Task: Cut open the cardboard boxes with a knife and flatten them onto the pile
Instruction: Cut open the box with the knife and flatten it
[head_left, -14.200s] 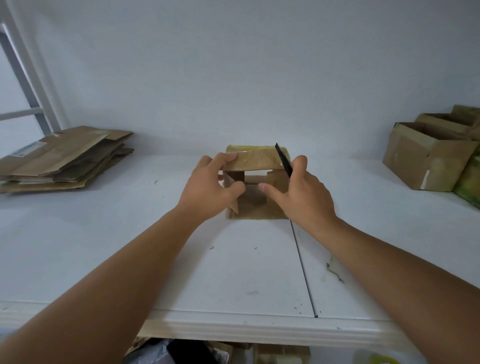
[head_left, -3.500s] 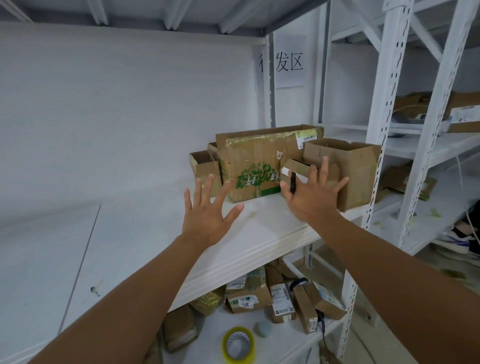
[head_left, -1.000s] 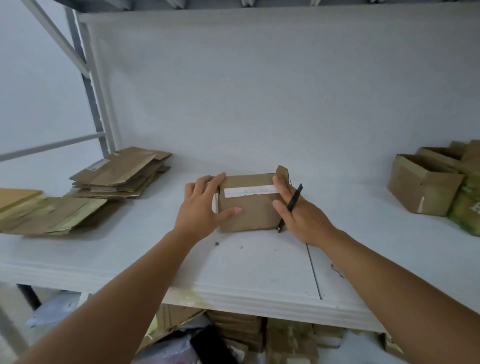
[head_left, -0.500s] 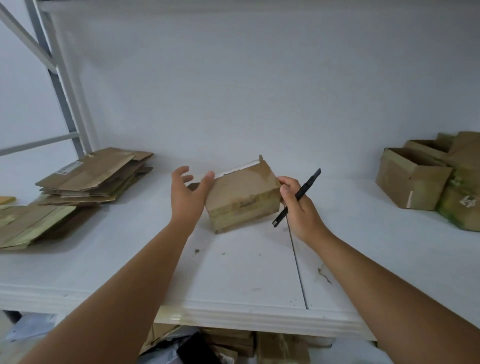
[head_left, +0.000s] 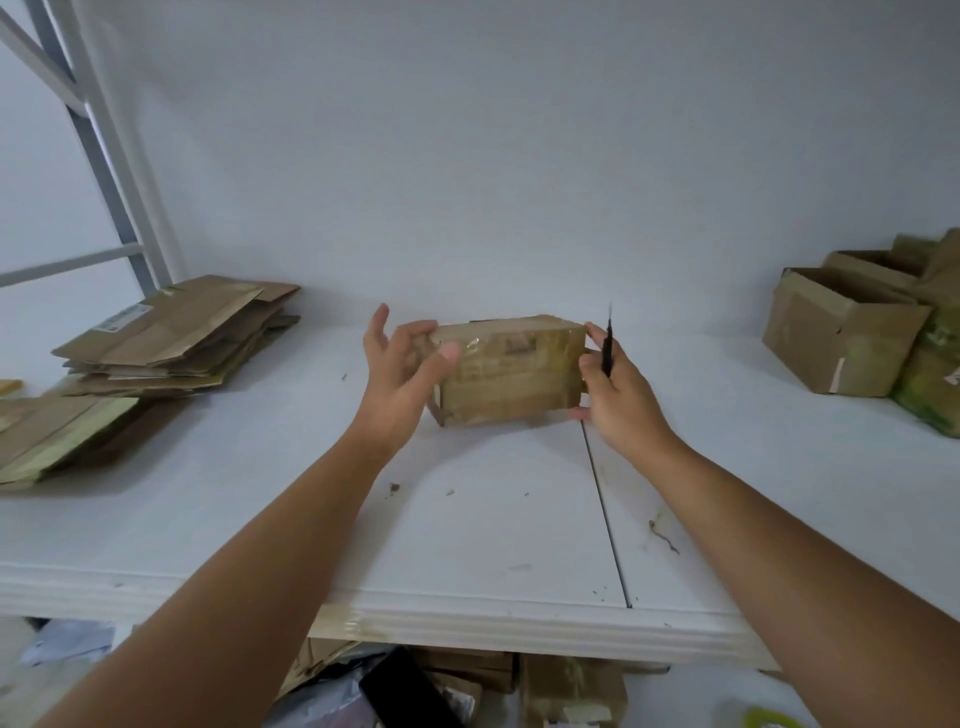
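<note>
A small brown cardboard box (head_left: 506, 370) with clear tape on it stands on the white shelf (head_left: 467, 519), its long side facing me. My left hand (head_left: 402, 371) holds its left end, thumb on the front face and fingers behind. My right hand (head_left: 618, 389) is against the box's right end and holds a thin black knife (head_left: 607, 345) upright between its fingers. The pile of flattened cardboard (head_left: 176, 338) lies at the back left of the shelf.
More flattened sheets (head_left: 57, 436) lie at the far left edge. Open cardboard boxes (head_left: 841, 332) stand at the right. A grey rack post (head_left: 109, 150) rises at the left. Below the shelf's front edge lie boxes and clutter (head_left: 467, 686).
The box has been turned from a tilted pose to stand level with its taped long side towards me. The knife has swung from a slant to upright.
</note>
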